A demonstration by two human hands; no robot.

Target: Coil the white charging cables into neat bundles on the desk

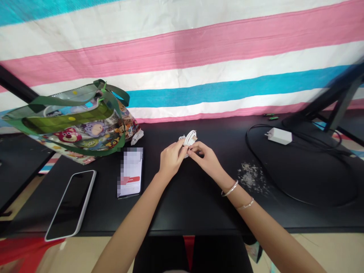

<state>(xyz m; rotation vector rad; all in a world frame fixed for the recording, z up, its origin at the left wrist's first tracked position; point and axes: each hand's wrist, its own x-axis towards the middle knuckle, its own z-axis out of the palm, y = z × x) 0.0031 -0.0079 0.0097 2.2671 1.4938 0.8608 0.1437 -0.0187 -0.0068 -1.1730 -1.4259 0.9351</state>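
Right of two phones (71, 204), the left grip (170, 158) and right grip (207, 158) pinch one bundled white cable (189, 138).

The white cable (190, 137) was coiled in small loops; its metal plug (195, 138) showed at right; the hands (170, 159) held it.

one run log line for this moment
left hand: holding bundled white cable | right hand: at same cable | white charger: on black table, right
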